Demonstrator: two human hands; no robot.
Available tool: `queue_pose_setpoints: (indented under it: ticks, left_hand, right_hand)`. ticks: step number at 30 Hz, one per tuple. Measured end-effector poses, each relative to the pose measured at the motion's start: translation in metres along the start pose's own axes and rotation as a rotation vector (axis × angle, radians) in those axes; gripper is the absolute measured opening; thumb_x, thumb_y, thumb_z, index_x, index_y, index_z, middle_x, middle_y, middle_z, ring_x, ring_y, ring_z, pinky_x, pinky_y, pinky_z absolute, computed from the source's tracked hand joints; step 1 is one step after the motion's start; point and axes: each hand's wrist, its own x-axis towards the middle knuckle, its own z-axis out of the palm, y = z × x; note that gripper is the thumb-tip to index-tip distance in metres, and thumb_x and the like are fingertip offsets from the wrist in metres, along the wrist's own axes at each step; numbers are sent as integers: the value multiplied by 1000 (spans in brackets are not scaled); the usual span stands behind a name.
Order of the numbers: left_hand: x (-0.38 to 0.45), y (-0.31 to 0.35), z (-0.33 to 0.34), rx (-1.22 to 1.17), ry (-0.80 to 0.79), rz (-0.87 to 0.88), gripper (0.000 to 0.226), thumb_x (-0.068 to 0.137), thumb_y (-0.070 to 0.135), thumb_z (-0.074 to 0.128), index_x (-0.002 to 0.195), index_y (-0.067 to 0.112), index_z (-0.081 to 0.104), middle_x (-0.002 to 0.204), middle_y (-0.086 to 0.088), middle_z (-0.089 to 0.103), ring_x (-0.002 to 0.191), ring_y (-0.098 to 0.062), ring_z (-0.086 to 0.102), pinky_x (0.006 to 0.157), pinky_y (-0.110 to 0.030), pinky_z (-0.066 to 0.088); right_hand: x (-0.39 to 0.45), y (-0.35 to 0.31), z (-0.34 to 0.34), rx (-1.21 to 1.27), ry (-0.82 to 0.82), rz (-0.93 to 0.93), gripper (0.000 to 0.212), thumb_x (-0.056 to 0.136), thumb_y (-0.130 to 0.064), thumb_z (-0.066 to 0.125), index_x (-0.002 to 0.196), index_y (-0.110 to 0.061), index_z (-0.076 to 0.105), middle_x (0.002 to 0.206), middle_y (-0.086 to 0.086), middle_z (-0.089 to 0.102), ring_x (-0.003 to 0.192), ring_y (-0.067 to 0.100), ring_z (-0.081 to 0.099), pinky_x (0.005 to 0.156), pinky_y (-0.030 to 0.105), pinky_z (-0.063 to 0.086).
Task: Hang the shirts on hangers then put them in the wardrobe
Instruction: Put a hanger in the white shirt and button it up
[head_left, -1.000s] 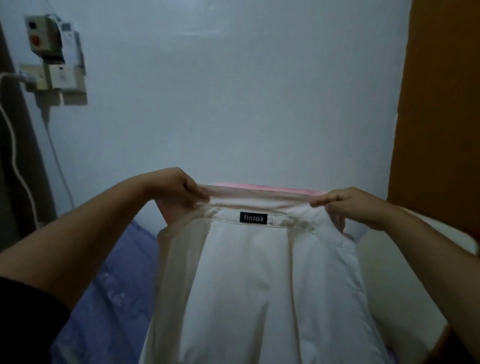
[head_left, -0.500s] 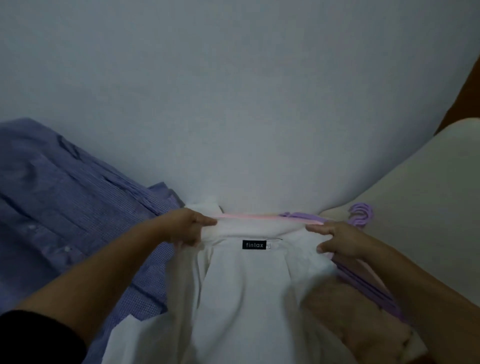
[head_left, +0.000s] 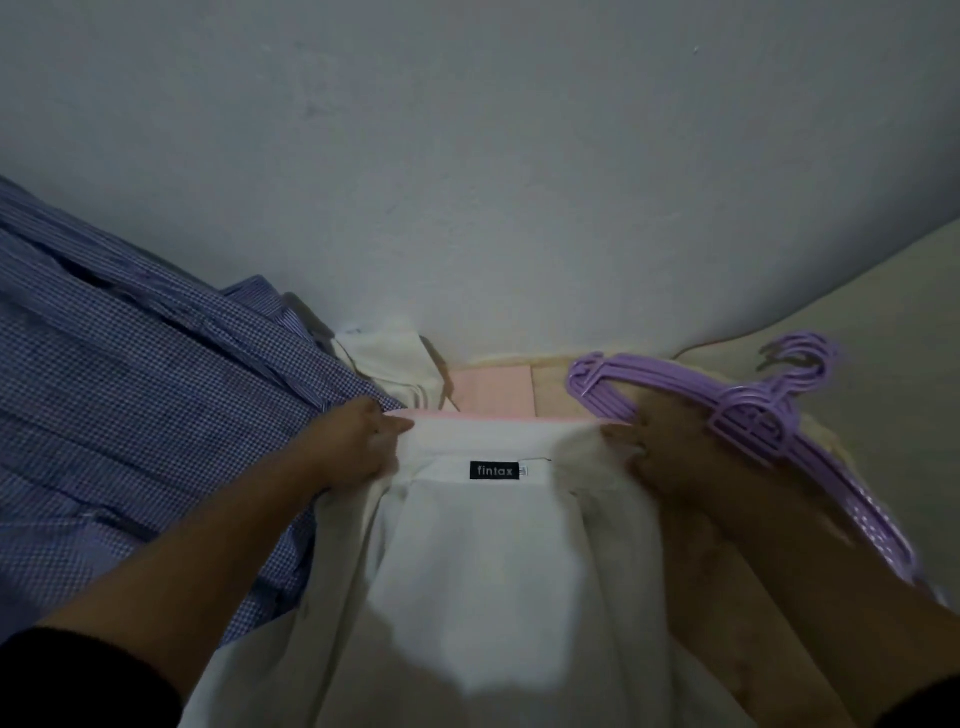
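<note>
In the head view, the fingers (head_left: 387, 431) of the left hand (head_left: 358, 447) are curled round the collar of the white shirt (head_left: 483, 561), which is held at the centre of the frame with its black label (head_left: 494, 471) facing up. The other end of the collar is gripped by the right hand (head_left: 660, 457), whose fingers are blurred. A stack of purple hangers (head_left: 748, 410) is seen at the right, just beside that hand. A blue checked shirt (head_left: 130, 395) is spread across the left. A pale wall (head_left: 467, 156) fills the upper frame.
</note>
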Motion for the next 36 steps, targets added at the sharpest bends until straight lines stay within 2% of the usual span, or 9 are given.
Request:
queue_pose_setpoints:
  ticks: [3, 8, 14, 20, 25, 29, 31, 34, 36]
  left_hand:
    - [-11, 8, 10, 68, 228, -38, 47, 80, 55, 64, 126, 49, 56, 136, 7, 42, 123, -19, 35, 102, -38, 23]
    - [-29, 51, 31, 92, 443, -28, 59, 74, 70, 37, 115, 41, 66, 142, 0, 47, 136, -29, 29, 110, -49, 3]
    - [-27, 130, 57, 145, 352, 129, 71, 76, 68, 36, 124, 24, 65, 134, -3, 59, 136, -30, 41, 115, -46, -2]
    - [1, 160, 103, 143, 233, 269, 99, 70, 80, 0, 154, 28, 10, 162, 0, -2, 149, -22, -9, 117, -39, -6]
    - [11, 158, 126, 73, 203, 265, 107, 67, 88, -5, 154, 27, 8, 162, -2, -2, 149, -25, -5, 118, -40, -3]
    - [15, 158, 136, 52, 205, 259, 107, 67, 88, -7, 153, 27, 14, 161, -3, 5, 149, -26, 0, 118, -41, 1]
    - [15, 159, 134, 33, 211, 259, 107, 68, 88, -3, 153, 27, 17, 161, -4, 8, 149, -27, 3, 118, -43, 3]
    - [13, 159, 130, 59, 175, 252, 116, 58, 91, -15, 154, 29, 9, 162, -2, 1, 149, -25, -3, 118, -41, -1]
    - [10, 159, 126, 82, 146, 242, 120, 53, 92, -19, 154, 30, 3, 162, -1, -5, 149, -24, -8, 118, -41, -3]
  right_hand:
    - [-13, 1, 9, 136, 42, 21, 47, 62, -29, 51, 99, -13, 75, 96, 22, 66, 78, 39, 64, 72, 42, 53]
    - [-46, -12, -2, 295, 152, 262, 53, 79, -41, 41, 109, -9, 71, 113, 20, 63, 101, 39, 59, 90, 42, 46]
    - [-97, -10, -9, 191, 230, 407, 60, 72, -42, 41, 110, -4, 69, 106, 24, 65, 92, 42, 63, 83, 48, 50]
    - [-124, 7, 1, 104, 139, 580, 91, 63, -58, 43, 123, 9, 53, 117, 33, 56, 104, 51, 56, 85, 60, 46]
    - [-130, 16, 12, 80, 168, 605, 107, 56, -57, 71, 134, 11, 41, 133, 33, 47, 122, 51, 45, 101, 59, 37]
    - [-134, 17, 16, 68, 127, 616, 96, 61, -61, 41, 124, 10, 52, 118, 30, 58, 105, 50, 58, 85, 59, 47]
    - [-134, 17, 15, 42, 159, 601, 95, 59, -60, 45, 124, 9, 53, 117, 31, 58, 104, 51, 58, 85, 59, 47]
    - [-135, 22, 17, 38, 194, 585, 101, 48, -50, 77, 127, 8, 50, 121, 33, 55, 108, 53, 55, 89, 61, 44]
    - [-138, 26, 16, 32, 209, 569, 103, 50, -54, 70, 131, 6, 47, 123, 31, 54, 112, 50, 53, 97, 55, 41]
